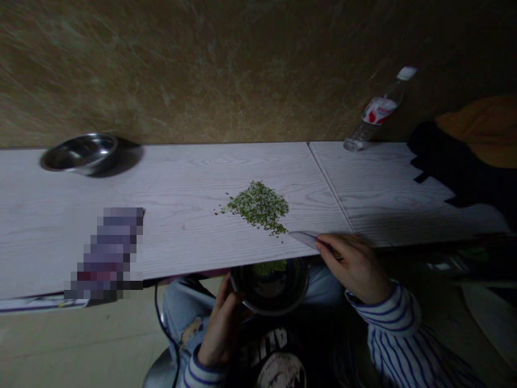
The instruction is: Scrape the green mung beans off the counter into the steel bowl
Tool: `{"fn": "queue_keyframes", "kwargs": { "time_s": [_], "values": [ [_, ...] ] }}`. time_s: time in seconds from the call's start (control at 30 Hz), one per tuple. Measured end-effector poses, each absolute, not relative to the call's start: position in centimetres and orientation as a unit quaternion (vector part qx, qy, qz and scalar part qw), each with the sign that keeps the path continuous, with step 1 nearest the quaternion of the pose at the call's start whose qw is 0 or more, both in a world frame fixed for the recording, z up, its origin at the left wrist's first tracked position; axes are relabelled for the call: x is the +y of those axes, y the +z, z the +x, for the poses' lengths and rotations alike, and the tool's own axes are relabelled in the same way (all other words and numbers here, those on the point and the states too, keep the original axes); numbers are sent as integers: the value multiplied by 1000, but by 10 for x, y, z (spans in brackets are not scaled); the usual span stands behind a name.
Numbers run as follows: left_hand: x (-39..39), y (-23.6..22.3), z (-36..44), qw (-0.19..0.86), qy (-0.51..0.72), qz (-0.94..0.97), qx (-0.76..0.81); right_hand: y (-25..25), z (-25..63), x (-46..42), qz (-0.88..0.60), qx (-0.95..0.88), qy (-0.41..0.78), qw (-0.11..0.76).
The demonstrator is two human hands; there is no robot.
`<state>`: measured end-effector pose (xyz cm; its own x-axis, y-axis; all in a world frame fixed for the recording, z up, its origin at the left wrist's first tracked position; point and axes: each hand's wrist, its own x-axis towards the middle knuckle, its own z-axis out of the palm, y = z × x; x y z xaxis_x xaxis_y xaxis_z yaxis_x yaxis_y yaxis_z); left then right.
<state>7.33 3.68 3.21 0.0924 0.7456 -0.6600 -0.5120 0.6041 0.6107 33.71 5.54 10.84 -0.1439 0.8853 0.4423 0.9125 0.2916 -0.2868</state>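
Note:
A heap of small green beans lies on the pale wooden table. My right hand is closed on a flat card whose edge rests on the table just right of the heap. Below the table's near edge, my left hand grips the rim of a dark metal bowl. This bowl holds some green beans and sits over my lap.
A second steel bowl stands at the table's far left. A plastic water bottle leans at the back right, beside dark and orange cloth. A blurred-out flat object lies near the front left edge. A wall closes the far side.

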Motion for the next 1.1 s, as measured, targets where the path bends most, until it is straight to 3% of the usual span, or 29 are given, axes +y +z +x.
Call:
{"fn": "queue_keyframes", "kwargs": {
  "time_s": [1.1],
  "values": [
    [32, 28, 67, 736, 433, 109, 509, 109, 324, 59, -581, -771, -9, 259]
  ]
}}
